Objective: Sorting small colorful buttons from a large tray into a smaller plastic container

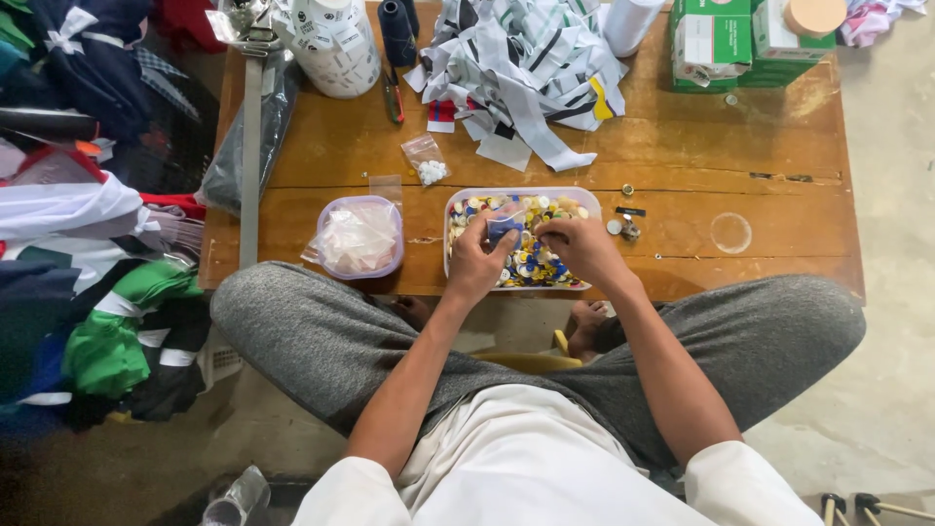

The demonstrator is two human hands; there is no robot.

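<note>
1. The tray of mixed buttons (575, 202) sits at the near edge of the wooden table (760, 146), its long axis running left to right.
2. My left hand (477, 261) pinches a small blue piece (504, 226), fingers closed on it.
3. My right hand (581, 245) digs among the buttons, fingers curled; whether they have hold of one I cannot tell.
4. I judge this sorting; next needs a clean single pick.
5. A lidded tub (360, 237) stands just left.

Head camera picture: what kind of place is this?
Probably a small sewing or garment workshop: a tray of coloured buttons under both hands, a heap of cloth strips, thread spools, and piled garments beside the low wooden table.
</note>
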